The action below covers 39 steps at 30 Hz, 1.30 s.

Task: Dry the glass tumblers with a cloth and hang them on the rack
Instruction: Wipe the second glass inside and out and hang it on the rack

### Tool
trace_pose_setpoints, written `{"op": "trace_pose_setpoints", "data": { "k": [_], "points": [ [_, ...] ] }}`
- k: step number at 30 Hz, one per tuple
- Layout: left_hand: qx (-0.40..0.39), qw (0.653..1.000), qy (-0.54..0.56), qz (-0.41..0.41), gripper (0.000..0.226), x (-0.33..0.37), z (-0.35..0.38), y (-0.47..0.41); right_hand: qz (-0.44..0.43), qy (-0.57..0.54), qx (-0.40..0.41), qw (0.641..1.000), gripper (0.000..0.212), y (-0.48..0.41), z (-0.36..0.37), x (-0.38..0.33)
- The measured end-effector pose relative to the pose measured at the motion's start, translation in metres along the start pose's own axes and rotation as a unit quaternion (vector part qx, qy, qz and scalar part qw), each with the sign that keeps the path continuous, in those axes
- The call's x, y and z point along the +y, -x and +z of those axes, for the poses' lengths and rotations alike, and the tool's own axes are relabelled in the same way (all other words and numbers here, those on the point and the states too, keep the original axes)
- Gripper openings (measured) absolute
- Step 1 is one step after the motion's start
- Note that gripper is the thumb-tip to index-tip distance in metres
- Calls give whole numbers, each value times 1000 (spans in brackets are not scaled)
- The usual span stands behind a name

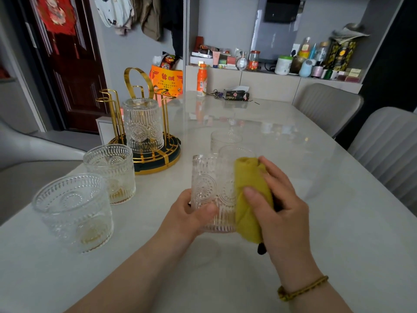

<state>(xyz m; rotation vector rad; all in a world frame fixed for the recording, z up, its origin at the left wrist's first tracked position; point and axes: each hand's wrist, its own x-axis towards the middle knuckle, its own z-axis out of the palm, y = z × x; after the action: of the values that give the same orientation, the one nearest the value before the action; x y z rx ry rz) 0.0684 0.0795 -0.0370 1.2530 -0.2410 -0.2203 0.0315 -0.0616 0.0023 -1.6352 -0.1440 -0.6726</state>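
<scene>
Right hand (pixel 278 206): fingers curled over the folded yellow cloth (pixel 249 199), pressing it to the side of the held tumbler (pixel 211 190), evidently to wipe its ribbed wall. Left hand (pixel 191 213): thumb and fingers grip the glass near its base, apparently clear of the table (pixel 316 177) so it can turn. Rack (pixel 158 159), gold wire, ten o'clock from that glass: hung tumbler (pixel 143 125) inverted on a peg to drain; other pegs free. Upright tumblers (pixel 110 170), two, nine o'clock; far tumblers (pixel 225 140), two, twelve o'clock, likely not yet dried.
</scene>
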Motion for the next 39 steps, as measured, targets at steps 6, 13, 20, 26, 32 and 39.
{"op": "trace_pose_setpoints", "data": {
  "k": [6,13,20,26,32,39],
  "points": [
    [-25,995,100,16,92,8,-3,-2,141,-88,-89,982,25,0,0,5],
    [-50,998,42,8,101,12,-2,2,-79,59,-67,993,32,9,6,0],
    [-85,992,89,2,88,10,-1,2,102,-84,-73,989,22,-2,-2,-2],
    [-61,995,84,1,87,9,-3,-1,-79,81,-117,987,37,5,1,-1],
    [-70,995,76,-6,103,6,2,1,65,-65,-13,996,19,-1,-3,0],
    [-14,997,77,0,72,8,-9,-7,-10,48,-162,986,22,5,5,0]
  ]
}}
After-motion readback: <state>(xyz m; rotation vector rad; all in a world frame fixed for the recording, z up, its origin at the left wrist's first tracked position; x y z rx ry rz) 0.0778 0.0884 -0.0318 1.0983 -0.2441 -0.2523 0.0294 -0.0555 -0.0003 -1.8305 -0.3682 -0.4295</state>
